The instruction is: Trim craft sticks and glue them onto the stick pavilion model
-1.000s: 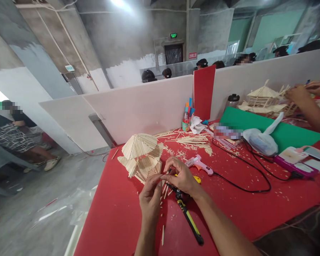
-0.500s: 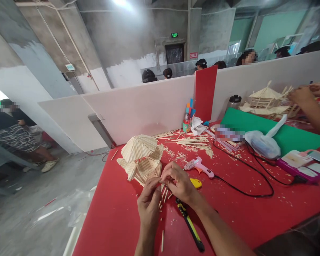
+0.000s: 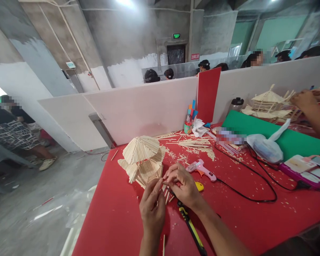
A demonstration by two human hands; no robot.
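My left hand and my right hand meet just in front of a model pavilion built of pale wooden sticks. Both hands are closed, thumbs and fingertips pinched close together. Whatever is between them is too small to make out. Several short cut sticks lie under my fingers, partly hidden. Beside my right forearm is a long black-and-yellow hand tool. A yellow object shows from behind my right hand. Farther back lies a pink glue gun on its side.
Loose sticks and crumbs lie at the back of the red table. A black cord runs from the glue gun toward a purple power strip. A plastic bag lies by a green board. Another person's hands work at right.
My hands stay pinched together before the pavilion, with slight finger movement. The whole view has shifted a little, so most things on the table appear slightly farther right.
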